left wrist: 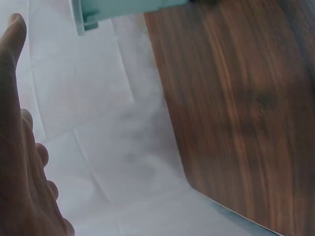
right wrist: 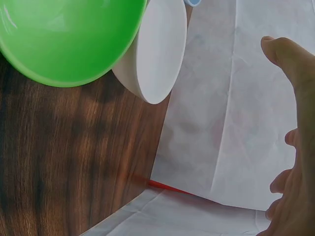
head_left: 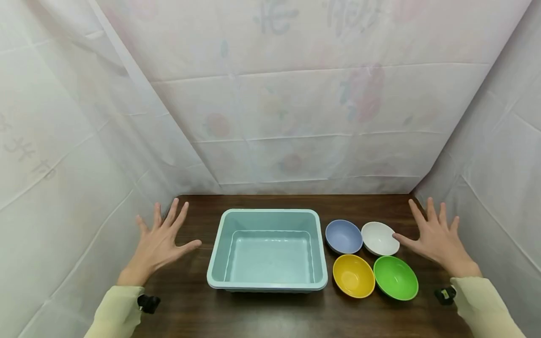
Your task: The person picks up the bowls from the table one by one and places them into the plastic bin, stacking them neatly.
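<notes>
My left hand [head_left: 160, 241] is spread above the table's left side, fingers straight, holding nothing. To its right a light teal plastic basin [head_left: 270, 285] stands on the wood. On the far right my right hand [head_left: 437, 238] spreads its fingers too, with nothing in them. Its thumb overlaps the rim of a white bowl [head_left: 377, 237] in the head view; the right wrist view shows the thumb apart from it. Beside that bowl are a blue bowl [head_left: 343, 236], a yellow bowl [head_left: 354, 276] and a green bowl [head_left: 396, 278], the four forming a block right of the basin.
The dark wooden table [head_left: 270, 319] meets a white cloth wall [head_left: 296, 117] at its back edge. More white cloth hangs at the left [head_left: 55, 164] and right sides. A small black device sits at each sleeve cuff.
</notes>
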`<action>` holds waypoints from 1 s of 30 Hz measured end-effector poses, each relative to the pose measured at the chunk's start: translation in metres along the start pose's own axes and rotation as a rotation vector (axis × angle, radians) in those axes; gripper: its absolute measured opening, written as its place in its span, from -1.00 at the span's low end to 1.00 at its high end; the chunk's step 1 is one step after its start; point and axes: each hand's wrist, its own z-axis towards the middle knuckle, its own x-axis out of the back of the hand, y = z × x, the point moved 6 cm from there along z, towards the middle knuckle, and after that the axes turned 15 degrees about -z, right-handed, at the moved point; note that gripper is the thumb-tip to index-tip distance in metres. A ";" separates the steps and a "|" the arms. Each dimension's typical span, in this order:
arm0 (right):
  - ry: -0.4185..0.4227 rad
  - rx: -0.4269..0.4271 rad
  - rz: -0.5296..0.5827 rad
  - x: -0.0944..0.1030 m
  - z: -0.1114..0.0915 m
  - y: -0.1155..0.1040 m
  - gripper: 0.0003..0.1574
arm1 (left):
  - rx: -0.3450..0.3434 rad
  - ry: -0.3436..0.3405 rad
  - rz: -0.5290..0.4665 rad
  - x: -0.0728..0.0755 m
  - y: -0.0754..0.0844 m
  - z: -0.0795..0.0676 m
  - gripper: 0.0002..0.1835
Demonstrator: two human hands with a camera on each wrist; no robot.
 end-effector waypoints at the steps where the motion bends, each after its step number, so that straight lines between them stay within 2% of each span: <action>1: -0.002 -0.002 0.003 0.000 0.000 0.000 0.49 | -0.007 0.000 -0.003 0.001 0.004 0.001 0.21; 8: 0.004 -0.004 0.010 0.003 0.002 0.000 0.48 | -0.102 0.015 -0.056 0.000 0.031 0.006 0.20; 15: 0.007 0.010 0.013 0.006 0.008 -0.002 0.48 | -0.194 0.013 -0.074 -0.011 0.050 -0.001 0.18; 22: -0.013 0.027 0.016 0.009 0.015 -0.008 0.48 | -0.240 0.037 -0.098 -0.019 0.059 -0.010 0.14; 30: -0.011 0.035 0.010 0.007 0.015 -0.013 0.47 | -0.293 0.031 -0.125 -0.034 0.066 -0.016 0.07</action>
